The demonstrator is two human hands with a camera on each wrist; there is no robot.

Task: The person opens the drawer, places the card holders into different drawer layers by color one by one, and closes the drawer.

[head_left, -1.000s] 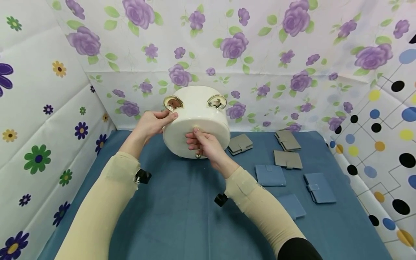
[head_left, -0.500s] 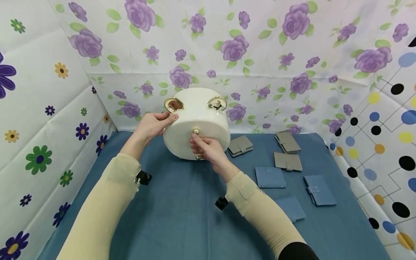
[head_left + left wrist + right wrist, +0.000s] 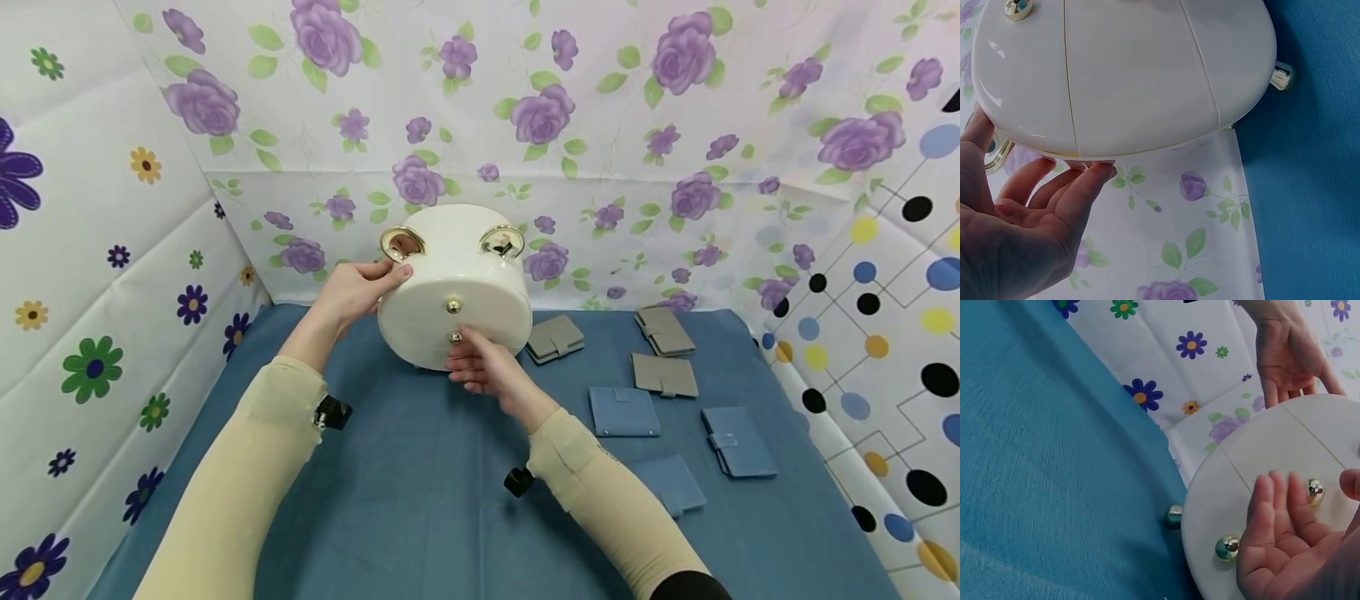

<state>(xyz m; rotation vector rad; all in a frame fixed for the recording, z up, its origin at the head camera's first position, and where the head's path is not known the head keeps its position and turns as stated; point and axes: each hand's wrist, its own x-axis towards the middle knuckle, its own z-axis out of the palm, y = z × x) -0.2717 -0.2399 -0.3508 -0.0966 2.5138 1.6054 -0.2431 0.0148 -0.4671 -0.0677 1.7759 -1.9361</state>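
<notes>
The left hand (image 3: 352,293) pinches the white container (image 3: 461,271), presumably steadying it, while the right hand's (image 3: 489,367) fingers, loosely parted, sit beside the lower gold knob (image 3: 455,337).

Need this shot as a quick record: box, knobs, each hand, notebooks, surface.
box: white, standing on the cloth near the backdrop
knobs: gold; top knob, middle knob, bottom knob
left hand: holds the box's left edge, thumb in front
right hand: at the middle knob, fingers loosely curved; contact unclear
gray notebooks: three, right of the box
blue notebooks: three, nearer the person; one partly behind the right sleeve
surface: blue cloth
backdrop: purple floral
</notes>
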